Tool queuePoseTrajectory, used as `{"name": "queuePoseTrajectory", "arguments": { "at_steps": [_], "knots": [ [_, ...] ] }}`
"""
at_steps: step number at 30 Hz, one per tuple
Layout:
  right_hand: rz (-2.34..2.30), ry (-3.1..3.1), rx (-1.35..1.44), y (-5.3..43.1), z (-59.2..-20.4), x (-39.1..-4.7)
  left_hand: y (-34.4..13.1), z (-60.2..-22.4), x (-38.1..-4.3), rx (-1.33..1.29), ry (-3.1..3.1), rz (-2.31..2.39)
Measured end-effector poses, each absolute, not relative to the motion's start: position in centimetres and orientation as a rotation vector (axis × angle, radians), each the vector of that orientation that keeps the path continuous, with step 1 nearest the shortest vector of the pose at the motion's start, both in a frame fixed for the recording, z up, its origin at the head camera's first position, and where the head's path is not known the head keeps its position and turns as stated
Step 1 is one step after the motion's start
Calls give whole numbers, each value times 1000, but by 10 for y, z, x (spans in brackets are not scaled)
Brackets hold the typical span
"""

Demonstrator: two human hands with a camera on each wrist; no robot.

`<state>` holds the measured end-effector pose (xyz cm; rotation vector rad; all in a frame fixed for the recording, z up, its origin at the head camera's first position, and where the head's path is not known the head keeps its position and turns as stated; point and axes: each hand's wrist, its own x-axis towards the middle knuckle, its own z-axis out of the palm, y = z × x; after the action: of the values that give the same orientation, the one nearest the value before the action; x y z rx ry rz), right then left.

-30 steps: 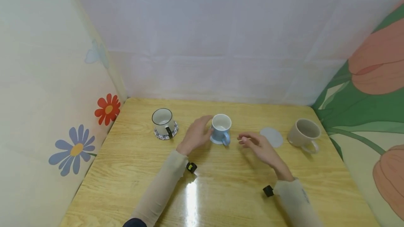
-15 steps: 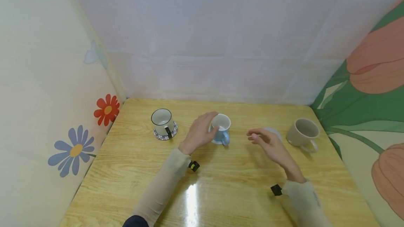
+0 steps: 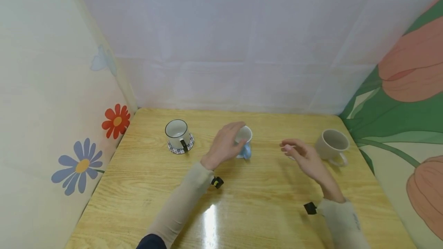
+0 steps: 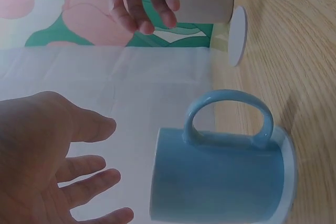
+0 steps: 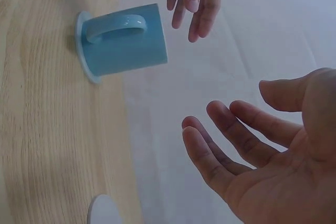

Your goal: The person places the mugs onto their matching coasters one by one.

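Observation:
A light-blue mug [image 3: 246, 151] stands upright on a pale round coaster [image 4: 290, 174], its handle toward the person. My left hand [image 3: 225, 143] hovers above and beside it, fingers relaxed and holding nothing; in the left wrist view a gap shows between fingertips and mug rim. From the head it covers the mug's left part. To the right, my right hand [image 3: 306, 161] hangs in the air with loosely bent fingers and nothing in them. It mostly hides a bare white round coaster [image 4: 238, 36]. Just beyond that hand stands a beige mug [image 3: 323, 148].
On the left, a white mug with a black rim and handle [image 3: 177, 140] sits on a plaid coaster [image 3: 172, 150]. The wooden table [image 3: 256, 199] meets a white cloth backdrop [image 3: 221, 57] behind, with flower-printed panels at both sides.
My left hand has moved right, over the blue mug. My right hand has moved right, away from that mug and across the bare coaster. The mugs stay in place.

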<state>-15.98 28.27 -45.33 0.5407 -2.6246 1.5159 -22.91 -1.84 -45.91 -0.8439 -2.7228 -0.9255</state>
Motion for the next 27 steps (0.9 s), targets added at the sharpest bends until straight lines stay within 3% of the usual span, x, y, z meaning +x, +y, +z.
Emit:
{"name": "queuePoseTrajectory", "arguments": {
  "at_steps": [27],
  "knots": [
    [1482,-2449,469,312,-444,-155,29,-443,-232,-896,-2791,-755]
  ]
}}
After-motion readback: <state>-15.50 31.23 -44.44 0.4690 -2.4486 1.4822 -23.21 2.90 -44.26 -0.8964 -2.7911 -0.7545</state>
